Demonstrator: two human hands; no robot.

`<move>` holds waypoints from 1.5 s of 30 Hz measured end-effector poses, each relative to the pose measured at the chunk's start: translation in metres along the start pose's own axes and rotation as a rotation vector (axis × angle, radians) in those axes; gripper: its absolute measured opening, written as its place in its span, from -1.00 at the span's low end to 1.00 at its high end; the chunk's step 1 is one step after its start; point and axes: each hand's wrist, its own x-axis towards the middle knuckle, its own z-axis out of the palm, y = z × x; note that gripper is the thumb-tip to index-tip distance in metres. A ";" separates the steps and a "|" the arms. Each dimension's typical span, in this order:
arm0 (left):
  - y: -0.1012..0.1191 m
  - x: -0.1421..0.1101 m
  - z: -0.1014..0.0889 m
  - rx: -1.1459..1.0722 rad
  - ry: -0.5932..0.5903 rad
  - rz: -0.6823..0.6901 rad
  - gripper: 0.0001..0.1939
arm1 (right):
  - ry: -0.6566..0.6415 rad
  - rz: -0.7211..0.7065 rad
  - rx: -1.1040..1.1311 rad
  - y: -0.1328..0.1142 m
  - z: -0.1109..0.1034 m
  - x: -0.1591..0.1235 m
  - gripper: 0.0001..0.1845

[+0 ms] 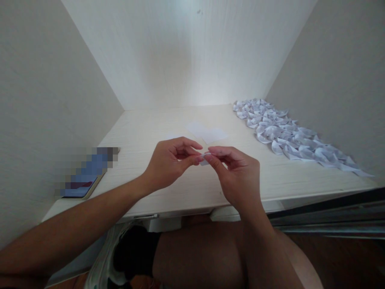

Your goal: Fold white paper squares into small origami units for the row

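Note:
Between my two hands, above the front half of the white desk, is a small piece of white paper [204, 162]. The thumb and fingers of my left hand [174, 160] pinch its left side. My right hand [237, 168] pinches the other side, thumb in front and index finger behind. My fingertips cover much of the paper, so its exact folded shape is hard to make out. Just beyond my hands, flat white paper sheets [207, 132] lie on the desk, partly overlapping.
Many folded white paper pieces [279, 132] lie in a long band along the right wall. A phone [90, 172], partly blurred out, rests at the left edge of the desk [144, 124]. Walls enclose the desk on three sides. My legs are below its front edge.

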 end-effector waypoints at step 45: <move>-0.047 0.009 0.026 -0.287 0.035 -0.300 -0.82 | -0.170 0.316 0.098 0.041 -0.015 0.025 -0.63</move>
